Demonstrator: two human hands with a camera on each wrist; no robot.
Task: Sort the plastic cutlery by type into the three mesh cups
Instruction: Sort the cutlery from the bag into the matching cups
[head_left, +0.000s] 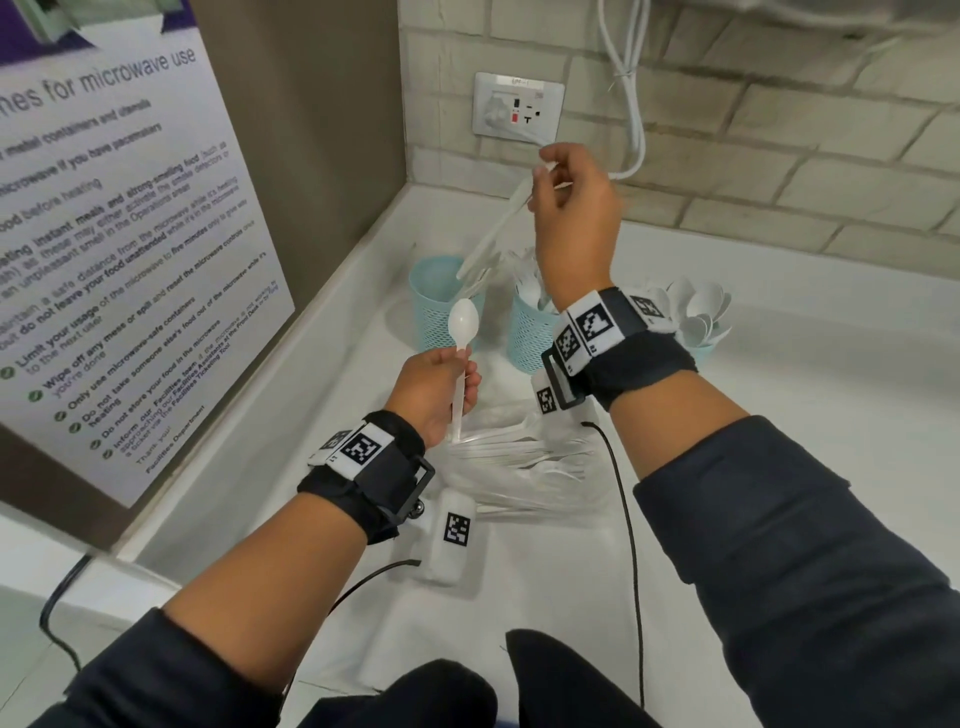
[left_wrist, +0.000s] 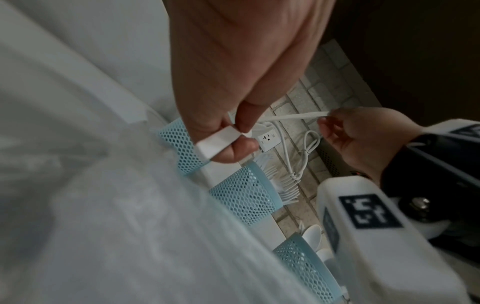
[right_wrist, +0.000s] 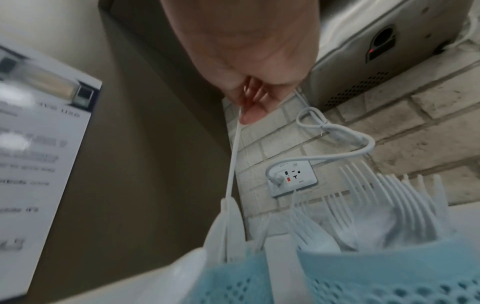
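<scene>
My right hand (head_left: 543, 167) is raised by the back wall and pinches the handle end of a white plastic knife (head_left: 498, 228). The knife slants down, its blade tip at the rim of the left mesh cup (head_left: 439, 317); the right wrist view shows the blade (right_wrist: 228, 226) beside other knives in that cup (right_wrist: 233, 286). My left hand (head_left: 465, 382) grips a white spoon (head_left: 462, 322) upright by its handle (left_wrist: 218, 144). The middle cup (head_left: 532, 338) holds forks (right_wrist: 389, 205). The right cup (head_left: 706, 353) holds spoons, half hidden by my right wrist. Loose cutlery (head_left: 519, 457) lies on the counter.
A side wall with a microwave notice (head_left: 104, 234) closes the left. A wall socket (head_left: 517, 106) and a hanging white cable (head_left: 631, 104) are behind the cups. Black wrist-camera leads (head_left: 626, 509) trail over the white counter (head_left: 805, 364). A grey wall-mounted unit (right_wrist: 376, 51) hangs above.
</scene>
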